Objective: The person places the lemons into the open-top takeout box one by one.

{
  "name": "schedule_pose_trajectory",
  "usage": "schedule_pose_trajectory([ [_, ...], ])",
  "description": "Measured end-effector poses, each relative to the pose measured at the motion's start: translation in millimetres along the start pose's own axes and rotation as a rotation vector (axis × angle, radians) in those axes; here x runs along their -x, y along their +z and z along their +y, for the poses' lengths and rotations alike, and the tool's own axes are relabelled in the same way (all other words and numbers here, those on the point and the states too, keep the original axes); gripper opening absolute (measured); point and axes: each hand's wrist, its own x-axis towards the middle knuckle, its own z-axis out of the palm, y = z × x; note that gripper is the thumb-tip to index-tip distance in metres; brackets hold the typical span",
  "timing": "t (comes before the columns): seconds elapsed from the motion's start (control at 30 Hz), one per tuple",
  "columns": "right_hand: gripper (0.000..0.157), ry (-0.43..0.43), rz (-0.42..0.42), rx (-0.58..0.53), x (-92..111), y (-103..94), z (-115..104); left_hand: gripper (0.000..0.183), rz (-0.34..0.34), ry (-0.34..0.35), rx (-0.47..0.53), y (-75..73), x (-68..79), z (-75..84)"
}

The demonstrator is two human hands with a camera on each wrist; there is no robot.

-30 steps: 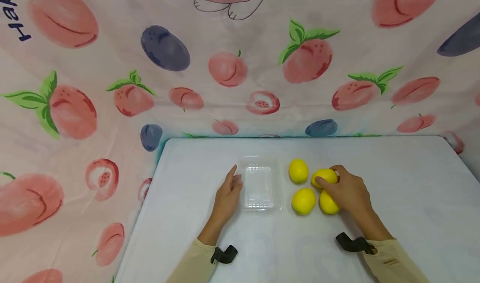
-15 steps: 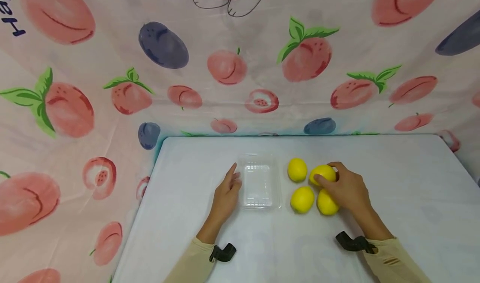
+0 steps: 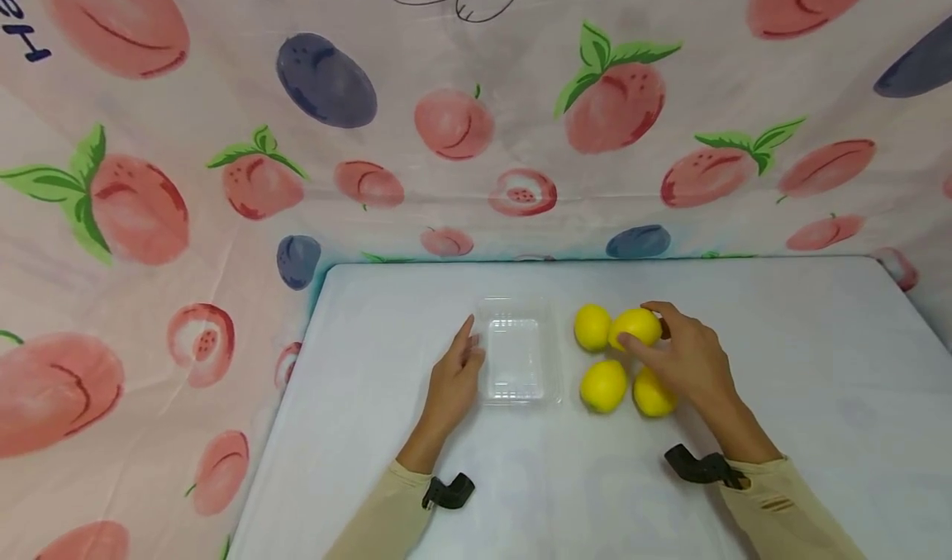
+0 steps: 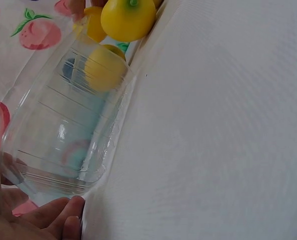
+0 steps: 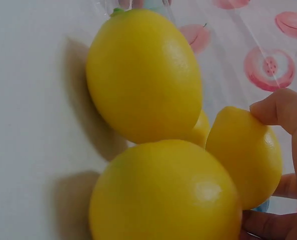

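In the head view my right hand (image 3: 693,358) pinches a yellow lemon (image 3: 635,327) between thumb and fingers. The right wrist view shows that lemon (image 5: 244,159) with thumb and fingertips on it, just off the other lemons. Three more lemons lie close by: one at the back left (image 3: 592,327), one at the front left (image 3: 603,386) and one at the front right (image 3: 654,395), partly behind the hand. My left hand (image 3: 452,382) rests against the left side of a clear plastic container (image 3: 555,353), its fingers fairly straight. The container's wall (image 4: 63,115) shows in the left wrist view.
A white-covered table (image 3: 818,362) carries everything. Behind it and at the left hangs a fruit-printed cloth (image 3: 461,188). Dark wrist mounts (image 3: 449,491) sit on both sleeves.
My right hand has lifted its lemon slightly and moved it away from me and a little left, toward the back left lemon. The left hand and container stay in place.
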Motion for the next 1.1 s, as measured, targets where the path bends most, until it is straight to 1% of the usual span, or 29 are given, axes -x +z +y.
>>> schedule_pose_trajectory([
  [0.2, 0.072, -0.038, 0.011, -0.006, -4, -6.1, -13, 0.055, -0.006, -0.009, 0.016, 0.0, -0.6, 2.2],
  [0.33, 0.072, -0.063, 0.009, -0.027, -5, -6.6, -24, 0.055, -0.006, -0.005, 0.015, -0.8, -0.7, 2.8],
  [0.53, 0.073, -0.128, 0.001, -0.052, -8, -9.9, -44, 0.055, -0.001, -0.013, 0.02, -1.5, 1.1, 2.3],
  [0.67, 0.068, -0.173, 0.028, -0.065, -10, -12.7, -55, 0.055, -0.019, -0.005, 0.033, 0.9, 0.9, 3.1],
  [0.8, 0.067, -0.196, 0.007, -0.095, -14, -7.8, -69, 0.056, -0.008, 0.002, 0.027, 1.5, 0.8, 2.3],
  [0.97, 0.067, -0.188, -0.042, -0.139, -16, 2.7, -84, 0.056, -0.005, 0.0, 0.022, -0.3, 2.4, 1.3],
  [1.1, 0.066, -0.201, -0.058, -0.171, -19, 11.2, -94, 0.056, -0.007, 0.001, 0.025, -0.6, 2.5, 1.1],
])
